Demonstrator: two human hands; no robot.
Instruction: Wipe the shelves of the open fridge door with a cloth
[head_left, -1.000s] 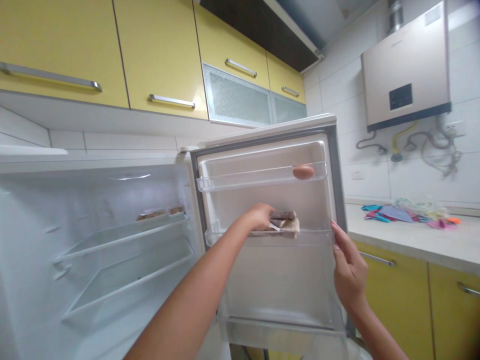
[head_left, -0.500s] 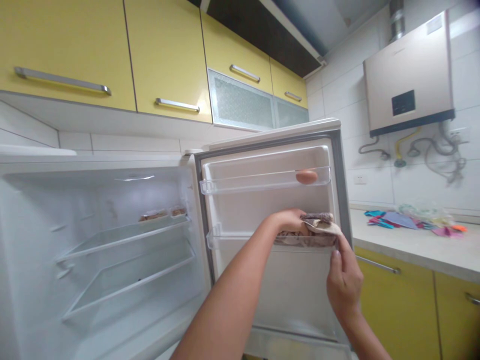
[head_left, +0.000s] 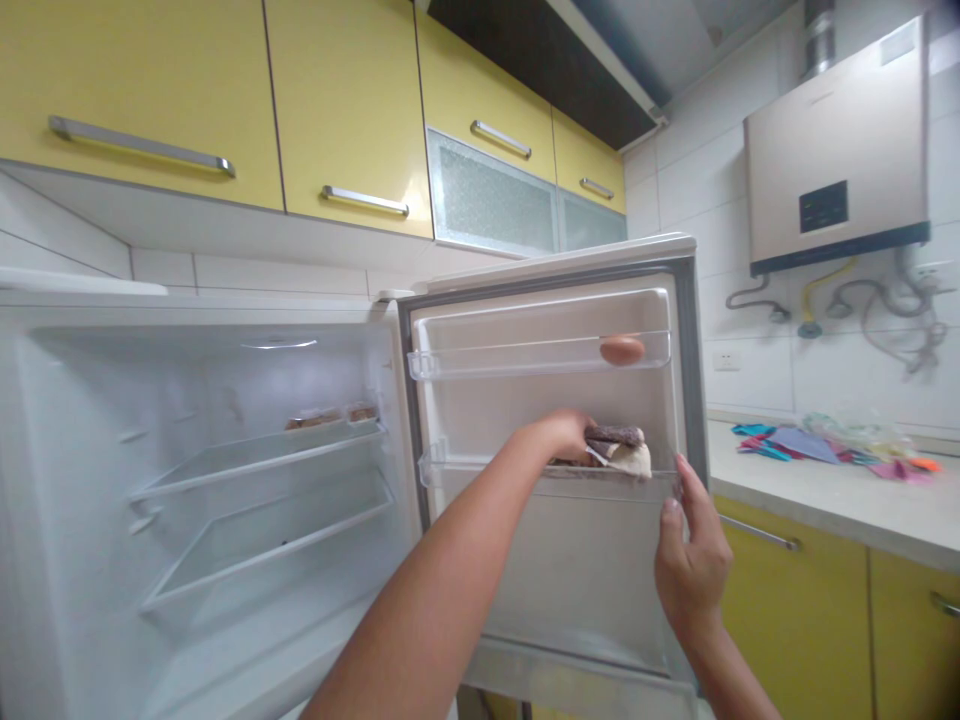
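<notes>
The fridge [head_left: 225, 480] stands wide open, its glass shelves nearly bare (only a couple of small trays [head_left: 330, 416] sit at the back of the upper one). Its door [head_left: 555, 560] is swung out to the right, in front of the yellow cabinets [head_left: 795, 610] and the desk [head_left: 847, 500], where a heap of coloured bags [head_left: 825, 440] lies well apart from the work. On the door, the top rack [head_left: 525, 360] carries a single egg [head_left: 622, 349] at its right end; the middle rack [head_left: 540, 470] is where both hands are busy.

The left hand [head_left: 559, 435] reaches over the rim of the middle rack and is closed on a cloth [head_left: 619, 452], a crumpled grey-brown and cream rag pressed down inside the rack toward its right half. The right hand [head_left: 690, 560] is loosely open with nothing in it, fingers upright against the door's right edge just below the rack's end, apparently steadying the door.

Judging by how things lie, the wiping looks part-way through: the cloth is inside the middle rack, short of the right corner, so that corner seems left to do. The top rack with the egg in it and the bottom rack [head_left: 577, 680] show no cloth near them; whether either has been cleaned cannot be told from here, nor can the fridge's inner shelves.
</notes>
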